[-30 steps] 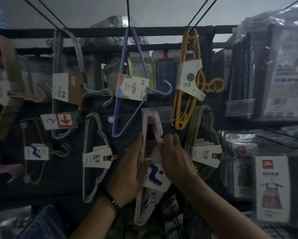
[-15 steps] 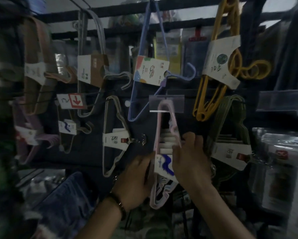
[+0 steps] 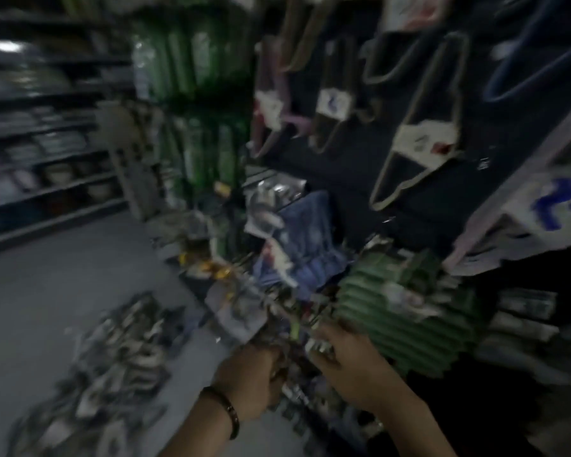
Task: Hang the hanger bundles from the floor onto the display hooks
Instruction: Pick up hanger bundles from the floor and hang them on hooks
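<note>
At far left we see store shelves (image 3: 30, 143) of stacked goods, too blurred to name. Below them, on the grey floor (image 3: 46, 285), lies a loose heap of hanger bundles (image 3: 112, 367), the stock the task wants lifted. We judge it sits there to be close to the display and easy to take one bundle at a time. Further right hang tall green packs (image 3: 195, 77), with no print legible.

Low in the middle, our left grip (image 3: 248, 380), with a dark bracelet (image 3: 226, 412) on its wrist, is down among a clutter of shiny packets (image 3: 277, 308), fingers curled. We cannot tell whether it grasps anything. Just beside it, our right grip (image 3: 347, 367) lies at the edge of a green ribbed bundle (image 3: 406, 315), near or touching it. The blur hides whether it is clenched on that, on a packet, or released. Both are low, which to us suits fetching the next bundle rather than hanging one.

Above, on the dark display panel (image 3: 343, 166), bundles already hang:

- a pink bundle (image 3: 271, 103);
- a tan bundle (image 3: 333, 103) with a small white card bearing a blue mark;
- a cream bundle (image 3: 422, 140) whose card shows a red patch;
- at far right, a pale bundle (image 3: 495, 232) whose white label (image 3: 554, 206) carries a bold blue squiggle.

No word, brand or price can be read. The hooks lie out of view above.
</note>
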